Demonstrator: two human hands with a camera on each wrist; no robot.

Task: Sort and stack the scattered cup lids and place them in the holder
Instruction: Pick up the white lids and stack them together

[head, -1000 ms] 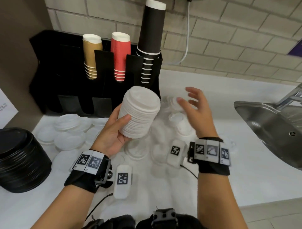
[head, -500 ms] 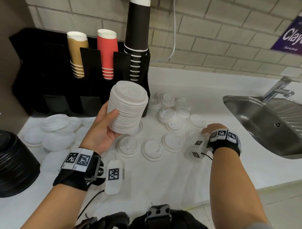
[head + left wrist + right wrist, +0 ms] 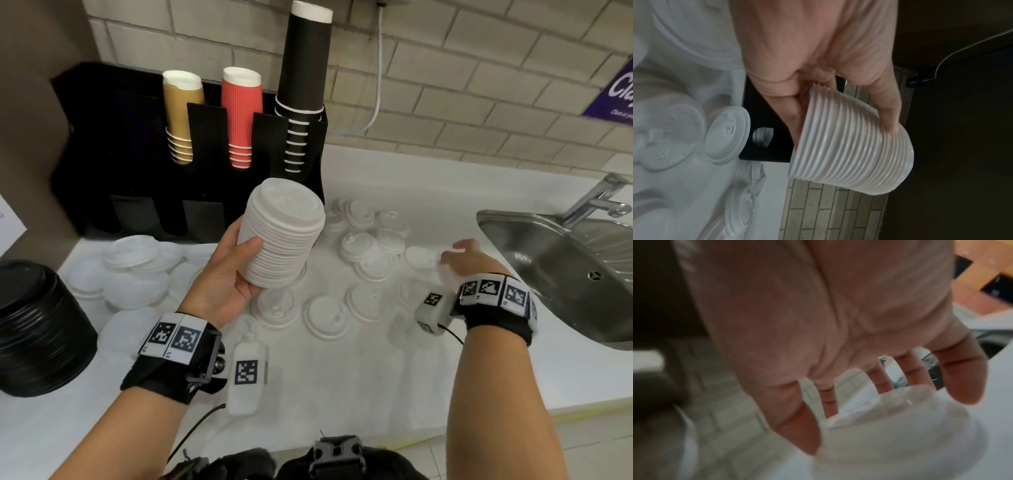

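Sign fragment "Cla", purple background

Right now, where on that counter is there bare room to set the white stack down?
Bare counter lies along the near edge, between the loose white lids and the counter's front. More lies behind them toward the brick wall, left of the sink. It is crowded in front of the black holder.
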